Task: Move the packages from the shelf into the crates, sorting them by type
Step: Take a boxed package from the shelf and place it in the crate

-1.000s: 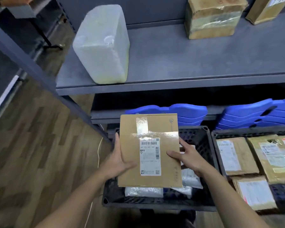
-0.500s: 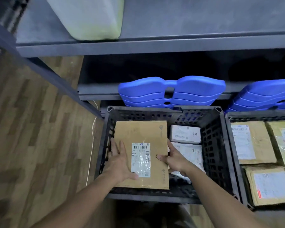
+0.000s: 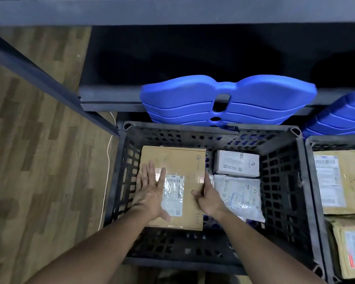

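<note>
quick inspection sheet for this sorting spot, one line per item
surface: wood floor left of the crates.
job's things: cardboard package lies flat in the left crate, beside a white box and a white mailer; brown parcels lie in the right crate.
clutter: blue plastic stacks behind the crates.
grippers: left hand flat on the package; right hand pinches its right edge.
cables: white cable on the floor beside the left crate.
surroundings: grey shelf frame above, dark recess below it.
</note>
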`<state>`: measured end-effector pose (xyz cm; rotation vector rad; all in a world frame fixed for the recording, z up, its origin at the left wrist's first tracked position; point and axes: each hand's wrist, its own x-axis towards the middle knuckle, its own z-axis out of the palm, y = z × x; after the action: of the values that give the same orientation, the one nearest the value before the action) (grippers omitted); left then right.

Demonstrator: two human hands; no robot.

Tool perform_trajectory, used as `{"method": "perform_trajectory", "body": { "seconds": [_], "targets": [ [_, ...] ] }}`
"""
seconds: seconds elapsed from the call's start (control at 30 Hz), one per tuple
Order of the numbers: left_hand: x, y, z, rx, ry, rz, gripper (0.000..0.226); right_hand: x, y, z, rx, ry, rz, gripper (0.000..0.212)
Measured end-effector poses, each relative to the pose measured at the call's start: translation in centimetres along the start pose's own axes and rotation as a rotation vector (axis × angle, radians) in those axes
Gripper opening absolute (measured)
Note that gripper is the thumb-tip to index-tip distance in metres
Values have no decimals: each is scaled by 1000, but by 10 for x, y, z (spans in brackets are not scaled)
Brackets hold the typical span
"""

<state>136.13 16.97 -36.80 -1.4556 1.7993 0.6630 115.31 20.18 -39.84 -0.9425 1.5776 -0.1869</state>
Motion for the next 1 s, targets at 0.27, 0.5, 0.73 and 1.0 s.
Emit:
{"method": "perform_trajectory", "body": {
  "seconds": [0.27, 0.5, 0.73, 1.0],
  "targets": [
    [16, -14, 2, 164, -101, 50, 178, 10, -27, 17, -1118, -79, -168, 157],
    [35, -14, 10, 222, -100, 46, 173, 24, -27, 16, -1162, -140, -118, 153],
    [38, -8, 7, 236, -106, 49, 165, 31, -27, 17, -1159, -159, -81, 154],
    [26, -15, -3, 302, -73, 208, 169, 14, -34, 24, -1199, -63, -147, 151]
  ]
}}
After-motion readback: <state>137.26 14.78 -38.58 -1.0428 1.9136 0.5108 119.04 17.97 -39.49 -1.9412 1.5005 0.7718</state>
